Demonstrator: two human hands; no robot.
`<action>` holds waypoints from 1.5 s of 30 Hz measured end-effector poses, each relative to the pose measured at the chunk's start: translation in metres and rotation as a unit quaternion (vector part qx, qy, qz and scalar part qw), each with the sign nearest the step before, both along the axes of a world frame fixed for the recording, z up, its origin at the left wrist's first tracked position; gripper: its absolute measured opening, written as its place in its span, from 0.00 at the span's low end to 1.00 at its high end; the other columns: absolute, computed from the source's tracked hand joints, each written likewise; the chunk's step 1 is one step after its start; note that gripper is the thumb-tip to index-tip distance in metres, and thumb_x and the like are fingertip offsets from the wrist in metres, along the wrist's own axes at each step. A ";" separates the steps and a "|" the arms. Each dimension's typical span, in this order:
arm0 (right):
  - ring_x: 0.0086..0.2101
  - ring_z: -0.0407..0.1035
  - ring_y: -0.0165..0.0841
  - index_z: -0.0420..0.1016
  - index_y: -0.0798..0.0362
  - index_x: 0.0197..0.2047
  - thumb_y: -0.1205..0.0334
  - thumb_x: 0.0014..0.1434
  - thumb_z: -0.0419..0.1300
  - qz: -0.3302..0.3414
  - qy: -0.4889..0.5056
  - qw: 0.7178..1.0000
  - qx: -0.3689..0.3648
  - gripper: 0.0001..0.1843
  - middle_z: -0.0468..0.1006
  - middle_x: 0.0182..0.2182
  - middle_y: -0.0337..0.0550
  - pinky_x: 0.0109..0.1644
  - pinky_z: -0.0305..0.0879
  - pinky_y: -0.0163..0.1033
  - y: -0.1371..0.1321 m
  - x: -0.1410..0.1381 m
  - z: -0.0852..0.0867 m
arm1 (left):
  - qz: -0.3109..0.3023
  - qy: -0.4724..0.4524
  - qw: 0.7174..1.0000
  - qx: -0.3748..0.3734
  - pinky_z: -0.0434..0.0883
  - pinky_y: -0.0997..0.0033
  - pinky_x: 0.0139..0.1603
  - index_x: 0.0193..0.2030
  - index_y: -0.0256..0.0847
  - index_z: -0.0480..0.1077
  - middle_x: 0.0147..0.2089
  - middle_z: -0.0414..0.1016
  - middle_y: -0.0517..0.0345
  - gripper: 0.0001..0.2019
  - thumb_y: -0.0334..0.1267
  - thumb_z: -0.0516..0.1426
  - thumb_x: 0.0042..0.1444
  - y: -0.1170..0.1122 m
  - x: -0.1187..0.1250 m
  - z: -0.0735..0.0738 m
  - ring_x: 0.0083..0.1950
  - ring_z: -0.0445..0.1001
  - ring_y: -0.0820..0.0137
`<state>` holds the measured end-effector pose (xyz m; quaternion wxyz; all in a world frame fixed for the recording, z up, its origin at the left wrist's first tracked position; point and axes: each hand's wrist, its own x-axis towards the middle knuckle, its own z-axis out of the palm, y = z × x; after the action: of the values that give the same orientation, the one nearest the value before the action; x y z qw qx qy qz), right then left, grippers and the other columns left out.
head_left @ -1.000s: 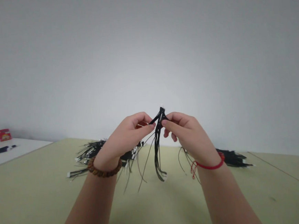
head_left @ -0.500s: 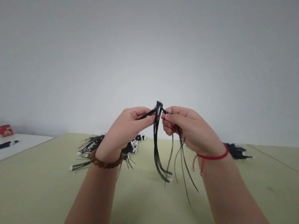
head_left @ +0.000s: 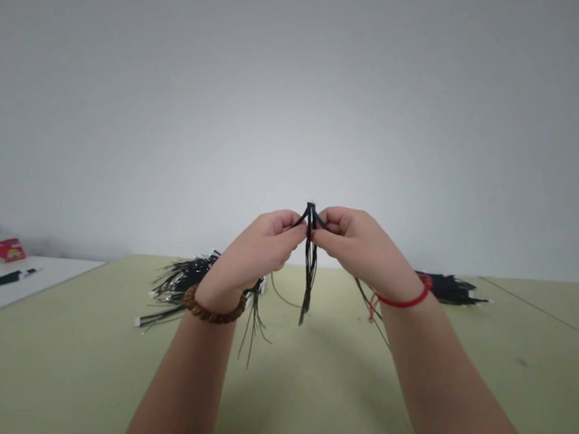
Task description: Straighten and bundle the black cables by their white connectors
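Observation:
Both hands are raised above a pale green table (head_left: pixel 83 394) and meet at a small bundle of thin black wires (head_left: pixel 310 262). My left hand (head_left: pixel 257 253), with a brown bead bracelet at the wrist, pinches the bundle's top from the left. My right hand (head_left: pixel 359 248), with a red string at the wrist, pinches it from the right. The wires hang down between the hands, and loose strands trail below each wrist.
A heap of black wires with white ends (head_left: pixel 179 289) lies on the table behind my left hand. Another black bunch (head_left: pixel 453 288) lies to the right. A white table at far left bears a red box (head_left: pixel 7 249) and a dark object (head_left: pixel 1 278).
The hanging wires have drawn up shorter and narrower between the hands. The loose strands under my right hand have swung back toward the wrist. Both hands stay pinched at the top.

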<state>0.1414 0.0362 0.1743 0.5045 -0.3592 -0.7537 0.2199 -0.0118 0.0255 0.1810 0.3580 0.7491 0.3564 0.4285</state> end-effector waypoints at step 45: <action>0.24 0.60 0.27 0.65 0.56 0.28 0.58 0.58 0.51 0.096 -0.275 0.956 0.026 0.11 0.70 0.23 0.40 0.27 0.51 0.34 0.003 -0.025 -0.017 | -0.203 -0.368 0.906 -0.051 0.67 0.86 0.25 0.41 0.38 0.70 0.26 0.67 0.65 0.14 0.46 0.54 0.54 0.007 -0.007 0.005 0.24 0.67 0.85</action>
<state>0.1168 0.0388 0.1578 0.2637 -0.3186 -0.8995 0.1406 -0.0192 0.0327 0.1861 0.5802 0.5755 0.0610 0.5731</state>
